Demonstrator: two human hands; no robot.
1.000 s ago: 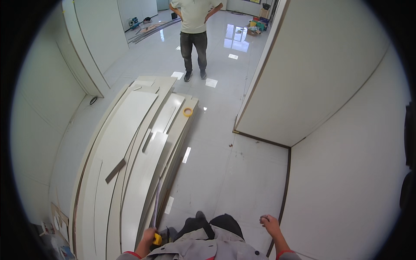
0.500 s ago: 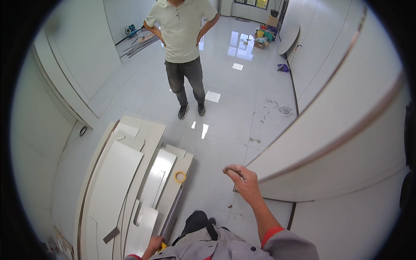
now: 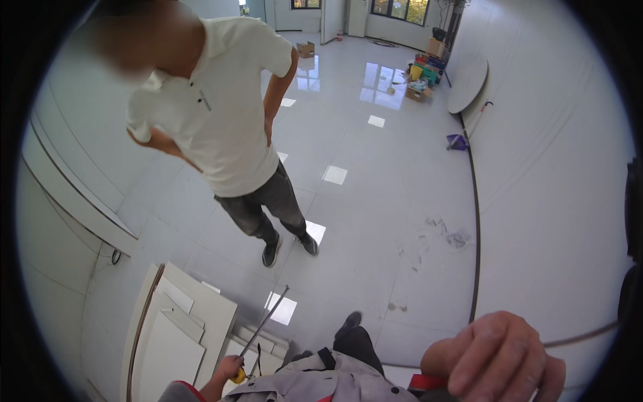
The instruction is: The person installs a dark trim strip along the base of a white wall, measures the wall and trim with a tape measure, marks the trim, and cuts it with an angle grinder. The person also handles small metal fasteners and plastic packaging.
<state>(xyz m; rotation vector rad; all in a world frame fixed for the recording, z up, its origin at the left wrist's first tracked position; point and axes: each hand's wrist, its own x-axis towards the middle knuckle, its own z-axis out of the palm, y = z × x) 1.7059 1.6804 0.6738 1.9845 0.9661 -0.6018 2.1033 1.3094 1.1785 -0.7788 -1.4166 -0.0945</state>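
Observation:
My left hand [image 3: 229, 368], at the lower left by the stacked panels, is closed around a yellow tape measure [image 3: 238, 376]. A thin grey blade [image 3: 264, 323] slants up from it toward the middle of the floor. Close to the camera at the lower right, my right hand [image 3: 502, 358] is raised with its fingers curled down. Whatever those fingers hold, if anything, is hidden behind them. Several white panels [image 3: 175, 348] of different sizes lie piled beside my left hand, partly cut off by the lower edge.
A person in a white shirt [image 3: 224, 94] stands just beyond the panels, arms bent back. Pale debris [image 3: 445, 234] lies on the glossy tiles [image 3: 375, 201] near the right wall [image 3: 542, 187]. Farther back are a purple dustpan [image 3: 457, 142], a leaning round panel [image 3: 467, 87] and boxes [image 3: 418, 94].
My view has shifted, and the person appears larger and farther left. My right hand is now nearer the camera. The grey blade now shows above my left hand. The brown-edged panel no longer spans the right side.

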